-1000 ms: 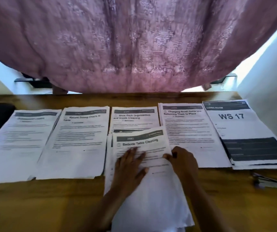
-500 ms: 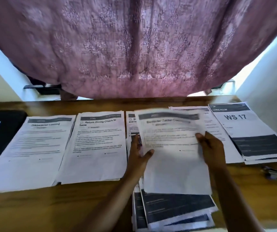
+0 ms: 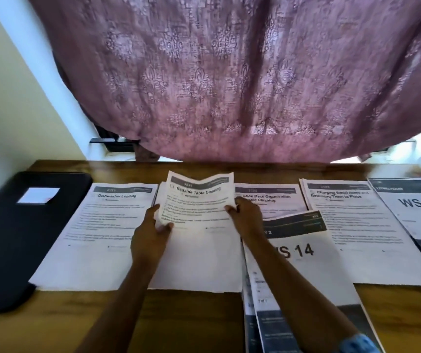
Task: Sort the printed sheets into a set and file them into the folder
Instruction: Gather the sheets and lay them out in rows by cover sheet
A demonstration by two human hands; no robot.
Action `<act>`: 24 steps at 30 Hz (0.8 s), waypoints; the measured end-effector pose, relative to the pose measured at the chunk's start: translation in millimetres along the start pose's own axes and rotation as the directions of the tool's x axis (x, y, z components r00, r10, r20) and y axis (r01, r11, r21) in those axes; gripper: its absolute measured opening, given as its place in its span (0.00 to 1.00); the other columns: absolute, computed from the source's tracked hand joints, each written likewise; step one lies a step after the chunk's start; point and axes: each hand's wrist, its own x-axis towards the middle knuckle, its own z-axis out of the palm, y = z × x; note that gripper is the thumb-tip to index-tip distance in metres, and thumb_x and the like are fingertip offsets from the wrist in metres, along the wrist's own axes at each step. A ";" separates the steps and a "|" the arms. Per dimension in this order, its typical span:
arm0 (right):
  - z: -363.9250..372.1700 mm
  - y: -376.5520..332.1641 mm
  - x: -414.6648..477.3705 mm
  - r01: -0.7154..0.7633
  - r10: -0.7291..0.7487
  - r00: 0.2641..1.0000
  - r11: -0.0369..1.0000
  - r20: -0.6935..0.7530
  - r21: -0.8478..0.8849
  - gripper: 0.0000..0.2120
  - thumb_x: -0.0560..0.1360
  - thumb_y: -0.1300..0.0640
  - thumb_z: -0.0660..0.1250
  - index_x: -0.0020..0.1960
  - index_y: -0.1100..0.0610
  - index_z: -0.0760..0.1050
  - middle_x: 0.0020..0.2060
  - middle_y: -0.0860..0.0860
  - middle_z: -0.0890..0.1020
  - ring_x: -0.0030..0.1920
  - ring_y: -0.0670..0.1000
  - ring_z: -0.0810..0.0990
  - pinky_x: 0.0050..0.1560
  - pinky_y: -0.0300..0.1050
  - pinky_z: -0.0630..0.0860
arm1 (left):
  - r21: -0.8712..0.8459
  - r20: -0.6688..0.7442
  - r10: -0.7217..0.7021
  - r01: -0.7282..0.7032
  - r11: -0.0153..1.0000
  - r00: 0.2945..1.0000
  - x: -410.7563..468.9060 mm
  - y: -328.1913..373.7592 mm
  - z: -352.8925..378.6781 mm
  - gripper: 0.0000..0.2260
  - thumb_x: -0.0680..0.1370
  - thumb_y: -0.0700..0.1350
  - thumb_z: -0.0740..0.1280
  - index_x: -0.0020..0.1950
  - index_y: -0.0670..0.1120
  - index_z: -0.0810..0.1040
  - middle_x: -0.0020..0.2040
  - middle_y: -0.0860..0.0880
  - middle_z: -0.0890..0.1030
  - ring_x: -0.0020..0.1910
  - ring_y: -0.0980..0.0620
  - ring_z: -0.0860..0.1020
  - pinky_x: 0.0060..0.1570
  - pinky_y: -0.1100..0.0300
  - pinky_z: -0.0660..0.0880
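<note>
The Bedside sheet [image 3: 199, 207] is in the row of piles, between the Dishwasher pile [image 3: 107, 225] on the left and the Shoe Rack pile [image 3: 270, 200] on the right. Its near part lies flat on a white pile, while its far edge stands up and is buckled in the middle.

The left hand [image 3: 150, 235] pinches its left edge and the right hand [image 3: 247, 217] pinches its right edge, so each grip is closed on this paper.

- **Crease:** I think this is the first danger. If the hands push toward each other, the buckle can become a fold.
- **Mixed set:** the sheet may land crooked and cover the title under it.
- **Dragged sheet:** the right forearm passes over the WS 14 sheet [image 3: 301, 253], which lies crooked on the tabletop [image 3: 191, 319]. Pulling the arm back could drag it.

The folder [image 3: 13, 238] lies closed at the left end, well apart.
</note>
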 end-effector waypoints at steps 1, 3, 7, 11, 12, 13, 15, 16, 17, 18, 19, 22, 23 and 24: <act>12.4 -2.2 0.6 0.007 -0.007 1.000 1.000 0.003 -0.020 0.15 0.77 0.51 0.67 0.60 0.58 0.75 0.56 0.54 0.82 0.55 0.55 0.81 0.52 0.45 0.77 | 0.060 0.008 0.023 -0.024 0.998 1.000 1.7 -6.2 -1.2 0.25 0.77 0.52 0.69 0.73 0.53 0.66 0.68 0.49 0.75 0.64 0.45 0.75 0.61 0.46 0.73; 31.2 -7.9 1.1 0.029 -0.034 0.999 0.991 -0.036 -0.132 0.22 0.76 0.51 0.67 0.68 0.57 0.69 0.60 0.55 0.78 0.59 0.56 0.78 0.56 0.51 0.78 | 0.286 -0.010 0.071 -0.066 0.956 0.997 4.7 -17.4 -0.5 0.29 0.75 0.53 0.70 0.74 0.52 0.64 0.68 0.45 0.74 0.64 0.42 0.73 0.58 0.42 0.74; 46.9 -11.5 -13.4 0.153 -0.226 0.966 0.891 -0.124 -0.427 0.30 0.70 0.49 0.73 0.68 0.57 0.69 0.60 0.58 0.76 0.59 0.58 0.76 0.50 0.53 0.78 | 0.482 0.001 0.208 -0.183 0.857 0.978 -3.0 -25.0 10.2 0.33 0.72 0.55 0.72 0.74 0.47 0.67 0.69 0.38 0.71 0.66 0.36 0.71 0.56 0.38 0.72; 75.2 4.1 -35.6 0.330 -0.318 0.940 0.765 0.121 -0.554 0.28 0.67 0.42 0.72 0.62 0.56 0.77 0.61 0.56 0.79 0.62 0.57 0.77 0.58 0.64 0.72 | 0.519 0.174 0.192 -0.256 0.815 0.966 -13.7 -40.7 30.1 0.37 0.74 0.71 0.48 0.73 0.49 0.70 0.72 0.40 0.70 0.70 0.38 0.68 0.63 0.40 0.68; 78.1 6.5 -36.7 0.340 -0.297 0.940 0.758 0.170 -0.557 0.29 0.69 0.40 0.69 0.63 0.56 0.75 0.63 0.56 0.78 0.64 0.56 0.76 0.61 0.67 0.68 | 0.523 0.199 0.170 -0.251 0.814 0.965 -15.6 -43.6 33.5 0.41 0.73 0.73 0.40 0.74 0.50 0.67 0.74 0.41 0.67 0.72 0.39 0.65 0.66 0.40 0.65; 78.4 7.7 -35.8 0.354 -0.285 0.935 0.752 0.210 -0.557 0.29 0.72 0.40 0.65 0.67 0.56 0.73 0.66 0.56 0.75 0.67 0.56 0.72 0.64 0.68 0.63 | 0.530 0.211 0.146 -0.239 0.814 0.966 -16.9 -44.2 35.2 0.44 0.71 0.74 0.34 0.75 0.51 0.65 0.75 0.42 0.64 0.74 0.40 0.62 0.68 0.41 0.61; 72.5 5.1 -33.2 0.386 -0.274 0.920 0.746 0.279 -0.542 0.31 0.77 0.40 0.59 0.74 0.56 0.63 0.73 0.55 0.65 0.74 0.55 0.61 0.70 0.67 0.49 | 0.534 0.208 0.143 -0.235 0.812 0.968 -17.2 -45.3 35.8 0.46 0.69 0.74 0.31 0.76 0.52 0.63 0.76 0.43 0.62 0.75 0.41 0.60 0.70 0.42 0.58; 67.6 2.7 -32.1 0.394 -0.270 0.916 0.748 0.298 -0.534 0.32 0.78 0.40 0.57 0.76 0.56 0.58 0.75 0.55 0.60 0.76 0.54 0.56 0.71 0.66 0.43 | 0.534 0.207 0.149 -0.239 0.811 0.967 -16.3 -44.3 35.1 0.46 0.70 0.74 0.32 0.76 0.51 0.63 0.76 0.42 0.63 0.75 0.40 0.60 0.70 0.41 0.57; 61.1 -0.3 -32.8 0.393 -0.270 0.916 0.750 0.296 -0.532 0.33 0.78 0.40 0.56 0.77 0.55 0.55 0.76 0.55 0.57 0.77 0.54 0.53 0.72 0.64 0.41 | 0.532 0.206 0.150 -0.240 0.812 0.967 -16.4 -40.7 33.6 0.44 0.71 0.74 0.35 0.76 0.50 0.64 0.75 0.41 0.64 0.74 0.40 0.61 0.71 0.41 0.56; 53.3 -4.3 -34.7 0.381 -0.270 0.922 0.763 0.278 -0.523 0.33 0.78 0.40 0.56 0.77 0.55 0.54 0.76 0.55 0.56 0.77 0.55 0.52 0.72 0.63 0.40 | 0.528 0.200 0.165 -0.248 0.812 0.966 -15.8 -36.4 32.7 0.41 0.72 0.72 0.40 0.75 0.49 0.65 0.75 0.41 0.65 0.74 0.39 0.62 0.72 0.40 0.54; 43.2 -7.4 -37.4 0.360 -0.271 0.931 0.783 0.243 -0.507 0.32 0.78 0.40 0.57 0.76 0.54 0.55 0.76 0.54 0.58 0.76 0.55 0.54 0.73 0.63 0.42 | 0.517 0.193 0.191 -0.265 0.814 0.962 -16.8 -30.2 33.2 0.38 0.73 0.70 0.45 0.74 0.48 0.67 0.73 0.40 0.67 0.73 0.38 0.64 0.71 0.39 0.52; 8.5 -1.5 -48.8 0.253 -0.256 0.965 0.854 0.056 -0.454 0.27 0.76 0.43 0.64 0.71 0.55 0.67 0.69 0.54 0.71 0.70 0.57 0.68 0.71 0.60 0.59 | 0.461 0.203 0.331 -0.388 0.798 0.921 -27.6 -5.4 43.5 0.30 0.75 0.65 0.56 0.70 0.49 0.72 0.71 0.42 0.71 0.71 0.38 0.67 0.69 0.39 0.51; -4.1 7.9 -53.5 0.220 -0.258 0.966 0.876 -0.031 -0.429 0.25 0.74 0.46 0.67 0.67 0.55 0.71 0.65 0.54 0.76 0.66 0.57 0.73 0.67 0.58 0.66 | 0.438 0.219 0.373 -0.433 0.788 0.901 -34.2 5.0 50.5 0.27 0.75 0.63 0.58 0.69 0.50 0.74 0.71 0.43 0.71 0.71 0.39 0.68 0.69 0.39 0.51; -17.8 20.5 -59.0 0.184 -0.247 0.962 0.897 -0.112 -0.402 0.23 0.73 0.48 0.70 0.65 0.55 0.73 0.61 0.54 0.78 0.63 0.57 0.75 0.64 0.56 0.70 | 0.415 0.247 0.414 -0.482 0.772 0.876 -42.7 14.8 59.6 0.26 0.75 0.63 0.58 0.68 0.51 0.74 0.71 0.44 0.71 0.71 0.39 0.68 0.69 0.39 0.50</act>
